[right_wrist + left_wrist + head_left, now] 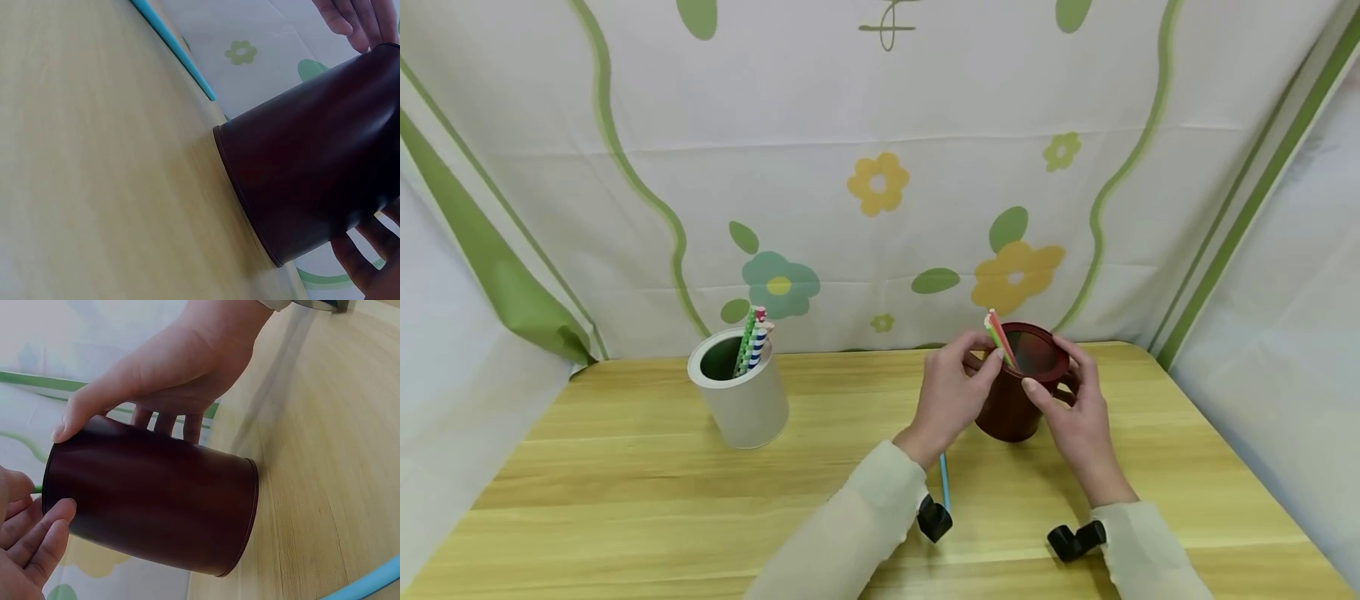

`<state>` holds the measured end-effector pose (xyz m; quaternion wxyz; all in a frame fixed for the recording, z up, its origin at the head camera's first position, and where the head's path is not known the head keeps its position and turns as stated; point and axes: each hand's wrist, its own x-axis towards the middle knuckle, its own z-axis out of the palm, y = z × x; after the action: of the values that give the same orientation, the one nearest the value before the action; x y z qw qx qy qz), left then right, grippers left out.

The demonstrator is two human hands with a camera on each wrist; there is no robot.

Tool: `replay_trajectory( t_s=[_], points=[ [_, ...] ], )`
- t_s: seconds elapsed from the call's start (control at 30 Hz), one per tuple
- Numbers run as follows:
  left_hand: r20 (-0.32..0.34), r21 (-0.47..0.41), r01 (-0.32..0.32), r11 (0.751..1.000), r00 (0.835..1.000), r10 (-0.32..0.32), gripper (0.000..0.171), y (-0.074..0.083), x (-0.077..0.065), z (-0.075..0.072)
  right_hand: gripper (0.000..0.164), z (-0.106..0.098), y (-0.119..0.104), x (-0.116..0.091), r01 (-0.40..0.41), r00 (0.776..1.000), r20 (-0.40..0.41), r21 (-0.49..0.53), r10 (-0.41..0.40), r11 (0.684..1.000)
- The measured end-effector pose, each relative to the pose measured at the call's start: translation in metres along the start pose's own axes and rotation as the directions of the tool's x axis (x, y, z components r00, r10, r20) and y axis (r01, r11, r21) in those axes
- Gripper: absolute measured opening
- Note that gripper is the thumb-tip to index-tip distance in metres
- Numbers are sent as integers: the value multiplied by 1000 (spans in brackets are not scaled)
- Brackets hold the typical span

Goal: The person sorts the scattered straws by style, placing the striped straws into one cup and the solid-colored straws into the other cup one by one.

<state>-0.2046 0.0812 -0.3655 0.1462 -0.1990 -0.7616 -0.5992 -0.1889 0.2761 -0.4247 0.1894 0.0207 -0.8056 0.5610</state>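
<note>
A dark red cylindrical cup (1011, 414) stands on the right part of the table. My right hand (1077, 412) grips its rim and side, thumb in front and the other fingers round the far side, as the left wrist view shows. At the rim's left side, my left hand (953, 390) pinches a thin green straw-like stick between thumb and forefinger. A red stick (1004, 343) leans beside it, and their tops rise above the rim. The lower ends are hidden inside the cup.
On the left stands a white cup (748, 412) holding several patterned sticks (752, 343), some dotted, some striped. A blue stick (945, 483) lies on the wooden table (647, 500) beside my left wrist. A flowered curtain (880, 100) hangs along the back edge.
</note>
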Motion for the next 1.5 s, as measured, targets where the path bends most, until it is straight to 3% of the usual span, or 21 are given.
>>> replay_trajectory(
  t_s=[0.43,0.7,0.83,1.2,1.37,1.5],
  points=[
    [-23,-68,47,997,999,-48,6,-1,-1,1,74,0,1,0,6,1000,-5,1,-6,1000],
    [-126,-151,-3,989,992,-16,7,-2,-2,0,74,-1,1,2,7,1000,-5,3,-7,1000],
    [-143,-174,-4,985,990,-21,9,-1,-2,-3,75,-1,1,3,15,1000,-4,0,-15,1000],
    [-110,-230,176,957,973,-205,17,-8,-3,-19,74,0,3,3,19,1000,-1,9,-19,1000],
    [-44,-233,322,918,939,-341,18,-19,-2,-29,74,1,4,4,16,1000,2,14,-16,1000],
    [38,-207,393,896,918,-394,19,-31,-4,-35,74,0,4,3,12,1000,-7,16,-12,1000]
  ],
)
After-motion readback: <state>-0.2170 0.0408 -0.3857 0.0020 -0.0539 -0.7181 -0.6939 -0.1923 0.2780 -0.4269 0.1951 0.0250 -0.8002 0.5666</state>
